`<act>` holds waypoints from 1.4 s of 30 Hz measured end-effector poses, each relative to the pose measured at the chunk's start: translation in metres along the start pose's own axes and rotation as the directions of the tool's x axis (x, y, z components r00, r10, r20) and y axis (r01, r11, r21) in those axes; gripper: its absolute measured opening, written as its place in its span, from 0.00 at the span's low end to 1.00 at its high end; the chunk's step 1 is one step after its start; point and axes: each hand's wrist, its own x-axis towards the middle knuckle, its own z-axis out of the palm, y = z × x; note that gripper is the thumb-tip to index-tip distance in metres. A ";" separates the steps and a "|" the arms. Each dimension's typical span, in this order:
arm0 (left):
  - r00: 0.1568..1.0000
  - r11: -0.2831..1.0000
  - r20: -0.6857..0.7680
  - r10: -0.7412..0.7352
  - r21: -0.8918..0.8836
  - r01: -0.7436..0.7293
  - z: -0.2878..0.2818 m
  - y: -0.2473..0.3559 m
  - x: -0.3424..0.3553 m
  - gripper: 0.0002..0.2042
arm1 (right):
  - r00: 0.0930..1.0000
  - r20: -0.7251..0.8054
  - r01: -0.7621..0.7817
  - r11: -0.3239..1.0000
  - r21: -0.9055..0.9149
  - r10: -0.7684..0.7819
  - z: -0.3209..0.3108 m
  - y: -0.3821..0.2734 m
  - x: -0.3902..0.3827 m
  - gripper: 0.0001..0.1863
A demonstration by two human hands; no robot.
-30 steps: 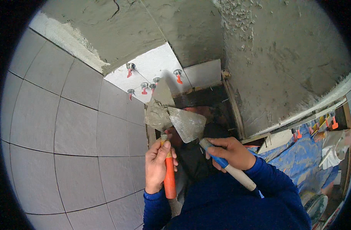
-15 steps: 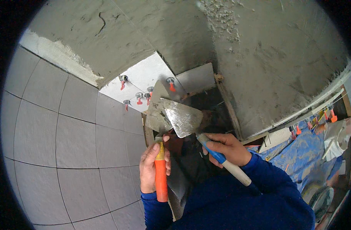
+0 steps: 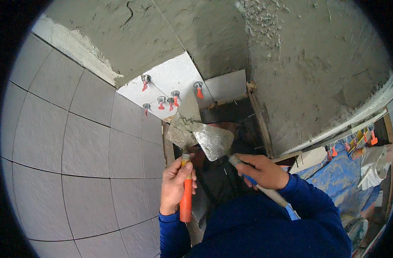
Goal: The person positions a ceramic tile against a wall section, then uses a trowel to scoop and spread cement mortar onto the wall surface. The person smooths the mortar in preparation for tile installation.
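My left hand (image 3: 175, 182) is closed around the orange handle of a trowel (image 3: 184, 129), its wide blade carrying wet grey mortar. In my right hand (image 3: 265, 172) is a second trowel (image 3: 214, 141), gripped by its blue and grey handle. That blade is mostly bare, shiny metal. Its left corner overlaps the mortar on the first blade. Both blades point away from me, in front of the white wall tiles (image 3: 170, 79) fitted with several red-tabbed clips (image 3: 199, 91).
Large grey tiles (image 3: 87, 142) cover the left wall. Rough mortar-coated wall (image 3: 316, 81) rises ahead and to the right. A wooden strip (image 3: 261, 122) edges the dark recess (image 3: 230, 116) below. At right lie blue sheeting (image 3: 334, 176), more clips (image 3: 372, 136) and a white bag (image 3: 374, 167).
The right trowel's blade has shifted down and slightly right, against the other blade's edge. My left hand stays on its trowel; the whole view has moved slightly.
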 end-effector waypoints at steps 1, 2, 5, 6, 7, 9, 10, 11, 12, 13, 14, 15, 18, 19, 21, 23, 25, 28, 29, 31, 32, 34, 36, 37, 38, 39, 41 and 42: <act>1.000 0.999 0.003 -0.001 0.045 0.001 0.001 -0.002 0.000 0.18 | 1.000 0.023 0.002 1.000 0.009 -0.003 0.000 0.002 0.001 0.22; 1.000 0.995 0.003 -0.011 0.096 0.011 0.001 -0.003 0.000 0.17 | 0.999 0.037 -0.013 0.999 0.040 0.012 -0.001 0.003 0.003 0.21; 1.000 0.989 -0.026 -0.011 0.150 0.015 0.000 -0.004 -0.002 0.13 | 0.992 0.119 -0.066 0.980 0.188 0.044 -0.006 0.009 0.008 0.18; 0.999 0.985 -0.027 -0.018 0.170 0.023 -0.001 -0.003 -0.003 0.14 | 0.985 0.161 -0.104 0.955 0.276 0.061 -0.008 0.011 0.009 0.17; 0.999 0.981 -0.026 -0.025 0.190 0.029 -0.001 -0.003 -0.003 0.15 | 0.977 0.180 -0.173 0.925 0.338 0.117 -0.009 0.013 0.011 0.16; 0.999 0.983 -0.018 -0.044 0.177 0.046 -0.002 -0.002 -0.003 0.16 | 0.980 0.196 -0.135 0.845 0.518 0.037 -0.007 0.017 0.012 0.15; 0.999 0.988 -0.010 -0.053 0.144 0.054 -0.002 -0.002 -0.002 0.17 | 0.980 0.184 -0.166 0.808 0.566 0.072 -0.004 0.018 0.012 0.15; 0.998 0.991 -0.003 -0.061 0.118 0.061 -0.002 -0.002 -0.001 0.17 | 0.991 0.131 -0.058 0.813 0.579 -0.023 -0.002 0.019 0.013 0.15; 0.998 0.994 -0.011 -0.065 0.091 0.066 -0.002 -0.003 -0.001 0.17 | 0.995 0.069 0.015 0.824 0.566 -0.065 0.001 0.019 0.015 0.15; 0.997 0.995 -0.019 -0.071 0.071 0.072 -0.001 -0.004 -0.001 0.18 | 0.992 0.002 0.104 0.824 0.557 -0.127 0.005 0.019 0.019 0.16; 0.998 0.996 -0.014 -0.069 0.053 0.069 -0.001 -0.006 -0.001 0.18 | 0.976 -0.120 0.218 0.861 0.459 -0.183 0.009 0.019 0.025 0.18; 0.997 0.997 -0.026 -0.074 0.014 0.074 -0.002 -0.008 -0.002 0.19 | 0.936 -0.237 0.332 0.875 0.352 -0.260 0.014 0.019 0.036 0.19; 0.999 0.998 -0.046 -0.011 -0.054 0.008 -0.007 -0.015 -0.007 0.20 | 0.689 -0.521 0.509 0.848 -0.147 -0.504 0.019 0.019 0.075 0.28; 0.999 0.994 -0.034 0.018 -0.109 -0.022 -0.008 -0.018 -0.009 0.21 | 0.520 -0.572 0.497 0.770 -0.401 -0.634 0.018 0.018 0.097 0.29; 0.997 0.994 -0.074 0.020 -0.101 -0.028 -0.012 -0.021 -0.014 0.21 | 0.349 -0.585 0.412 0.681 -0.606 -0.732 0.021 0.020 0.127 0.30; 0.995 0.993 -0.090 0.033 -0.106 -0.042 -0.015 -0.023 -0.020 0.21 | 0.372 -0.631 0.399 0.731 -0.554 -0.681 0.024 0.022 0.149 0.30; 0.995 0.988 -0.072 0.070 -0.130 -0.079 -0.017 -0.024 -0.027 0.21 | 0.383 -0.630 0.386 0.737 -0.555 -0.675 0.029 0.022 0.167 0.29; 0.989 0.991 -0.131 0.073 -0.098 -0.086 -0.019 -0.024 -0.040 0.22 | 0.341 -0.617 0.401 0.703 -0.587 -0.710 0.036 0.019 0.188 0.29; 0.986 0.991 -0.146 0.076 -0.101 -0.091 -0.019 -0.025 -0.045 0.22 | 0.348 -0.623 0.414 0.711 -0.569 -0.701 0.040 0.019 0.194 0.29; 0.982 0.985 -0.159 0.100 -0.122 -0.120 -0.019 -0.027 -0.053 0.22 | 0.374 -0.635 0.398 0.735 -0.549 -0.676 0.048 0.020 0.205 0.31; 0.978 0.985 -0.181 0.099 -0.120 -0.121 -0.019 -0.028 -0.057 0.23 | 0.379 -0.647 0.372 0.749 -0.548 -0.662 0.054 0.020 0.212 0.31; 0.974 0.982 -0.199 0.112 -0.127 -0.139 -0.021 -0.029 -0.063 0.24 | 0.399 -0.683 0.348 0.790 -0.505 -0.612 0.067 0.020 0.225 0.31; 0.976 0.985 -0.188 0.112 -0.108 -0.134 -0.023 -0.030 -0.068 0.24 | 0.322 -0.687 0.334 0.757 -0.562 -0.651 0.076 0.019 0.235 0.32; 0.977 0.987 -0.185 0.110 -0.098 -0.130 -0.023 -0.030 -0.070 0.24 | 0.334 -0.685 0.340 0.761 -0.553 -0.647 0.080 0.019 0.239 0.33; 0.977 0.986 -0.178 0.120 -0.097 -0.139 -0.024 -0.030 -0.071 0.24 | 0.370 -0.692 0.335 0.784 -0.523 -0.620 0.083 0.019 0.240 0.34; 0.976 0.985 -0.173 0.129 -0.096 -0.147 -0.025 -0.031 -0.073 0.24 | 0.394 -0.693 0.331 0.797 -0.505 -0.603 0.083 0.019 0.240 0.33; 0.977 0.985 -0.168 0.131 -0.094 -0.148 -0.027 -0.031 -0.075 0.24 | 0.342 -0.667 0.414 0.743 -0.526 -0.662 0.080 0.022 0.231 0.33; 0.978 0.986 -0.167 0.123 -0.091 -0.140 -0.028 -0.032 -0.075 0.24 | 0.324 -0.660 0.447 0.724 -0.525 -0.678 0.078 0.024 0.224 0.32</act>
